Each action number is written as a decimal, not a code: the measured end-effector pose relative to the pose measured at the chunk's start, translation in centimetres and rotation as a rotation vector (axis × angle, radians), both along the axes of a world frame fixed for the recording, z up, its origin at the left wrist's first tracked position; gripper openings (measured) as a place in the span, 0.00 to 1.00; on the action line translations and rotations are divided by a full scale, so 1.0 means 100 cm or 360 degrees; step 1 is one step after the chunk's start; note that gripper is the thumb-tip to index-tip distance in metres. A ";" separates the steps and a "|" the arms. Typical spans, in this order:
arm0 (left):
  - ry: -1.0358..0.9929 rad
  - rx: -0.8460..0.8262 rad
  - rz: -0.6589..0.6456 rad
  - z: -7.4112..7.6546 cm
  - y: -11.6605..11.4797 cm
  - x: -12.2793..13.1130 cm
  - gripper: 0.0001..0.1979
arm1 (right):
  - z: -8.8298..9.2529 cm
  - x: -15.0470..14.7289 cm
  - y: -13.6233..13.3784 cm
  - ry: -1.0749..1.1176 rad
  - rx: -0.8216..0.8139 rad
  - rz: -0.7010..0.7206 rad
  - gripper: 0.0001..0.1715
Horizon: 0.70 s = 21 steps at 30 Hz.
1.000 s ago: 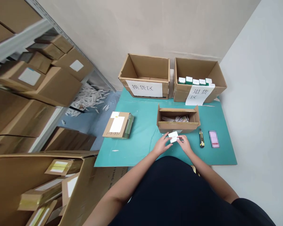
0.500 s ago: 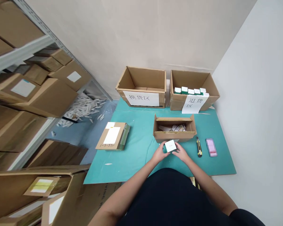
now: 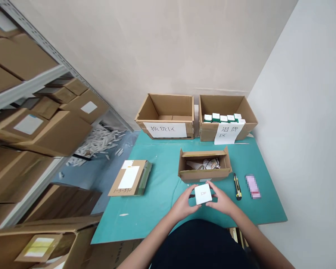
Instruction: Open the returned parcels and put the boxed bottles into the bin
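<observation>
I hold a small white box [image 3: 203, 194] with both hands above the near part of a teal mat [image 3: 162, 186]. My left hand [image 3: 184, 203] grips its left side and my right hand [image 3: 222, 200] grips its right side, fingers curled around it. The box's top face shows small red print. Just beyond it stands a small open cardboard box [image 3: 204, 168] with crumpled paper inside.
A yellow-black utility knife [image 3: 236, 185] and a pink item [image 3: 252, 186] lie to the right. Two open labelled cartons, the left carton [image 3: 166, 116] and the right carton [image 3: 226, 117], stand by the wall; the right one holds several white-green boxes. A closed carton [image 3: 130, 178] lies left. Shelves of cartons [image 3: 30, 123] stand at left.
The white box has turned in my hands so a square face with red print now faces up, and both hands have drawn nearer to me. The view has tilted upward.
</observation>
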<state>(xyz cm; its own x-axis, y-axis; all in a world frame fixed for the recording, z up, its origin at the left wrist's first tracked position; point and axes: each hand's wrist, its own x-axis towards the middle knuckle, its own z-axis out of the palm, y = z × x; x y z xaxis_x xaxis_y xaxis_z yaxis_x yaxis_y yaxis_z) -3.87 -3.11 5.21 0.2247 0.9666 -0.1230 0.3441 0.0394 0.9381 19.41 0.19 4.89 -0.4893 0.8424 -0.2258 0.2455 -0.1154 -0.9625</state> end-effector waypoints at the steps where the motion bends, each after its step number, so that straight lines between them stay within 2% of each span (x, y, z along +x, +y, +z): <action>1: 0.0015 0.0005 -0.0021 0.013 0.001 -0.001 0.38 | 0.012 0.002 0.000 0.0002 -0.0003 0.0004 0.55; 7: 0.0033 0.0158 -0.0071 0.085 0.025 -0.001 0.40 | 0.081 0.007 0.014 -0.0018 0.0123 -0.0080 0.52; 12: 0.0041 0.0254 -0.0112 0.127 0.072 -0.004 0.41 | 0.129 0.007 0.052 -0.0025 0.0375 -0.0178 0.49; 17: 0.0127 0.0536 -0.0123 0.155 0.140 -0.007 0.40 | 0.163 0.001 0.117 0.0034 0.0505 -0.0148 0.48; 21: 0.0016 0.0654 -0.0180 0.171 0.215 -0.009 0.41 | 0.175 -0.005 0.194 0.0147 0.0846 -0.0169 0.45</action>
